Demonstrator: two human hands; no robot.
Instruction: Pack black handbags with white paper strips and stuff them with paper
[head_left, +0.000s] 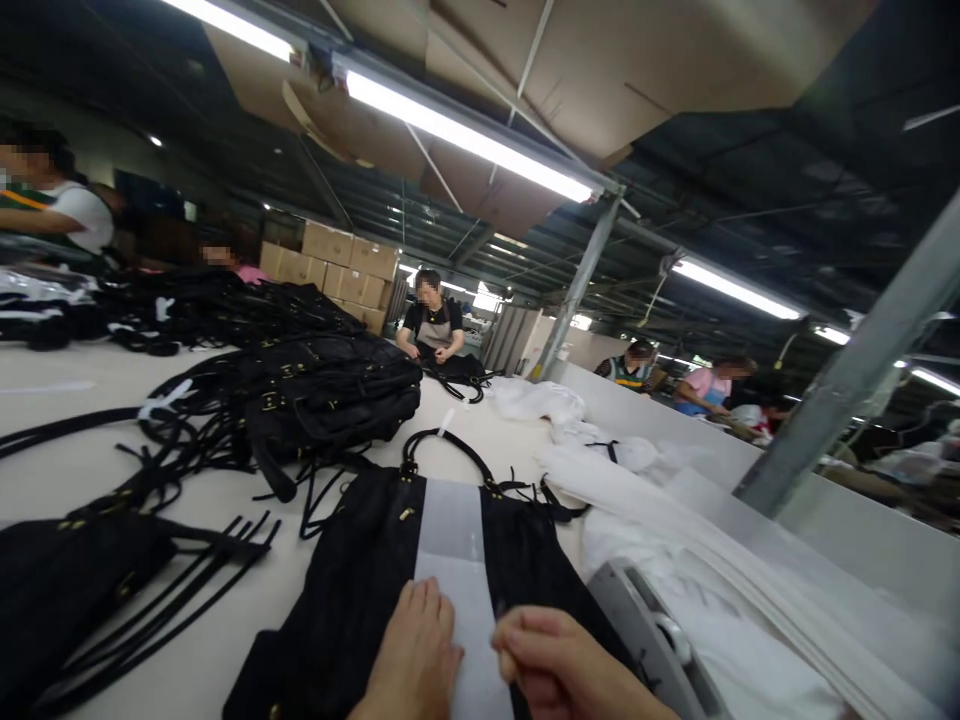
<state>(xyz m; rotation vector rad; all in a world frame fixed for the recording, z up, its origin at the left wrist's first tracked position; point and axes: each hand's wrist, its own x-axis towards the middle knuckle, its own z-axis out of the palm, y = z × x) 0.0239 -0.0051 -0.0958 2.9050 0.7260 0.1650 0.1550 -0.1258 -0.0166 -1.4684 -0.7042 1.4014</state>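
A black handbag (352,570) lies flat on the table in front of me, its looped handle (454,445) pointing away. Down its middle runs a whitish translucent strip (450,515), like a sheet of plastic or paper. My left hand (420,640) rests flat on the strip's left edge and the bag, fingers stretched forward. Beside the strip's right edge, my right hand (559,660) is closed with thumb and fingers pinched together. Whatever sits in that pinch is too small or hidden to make out.
Another black bag (82,590) with loose straps lies at left, and a pile of black bags (322,390) rises behind. At right are a grey dispenser-like box (645,630) and white sheets (720,540). A person (433,325) works across the table (45,375); others are farther off.
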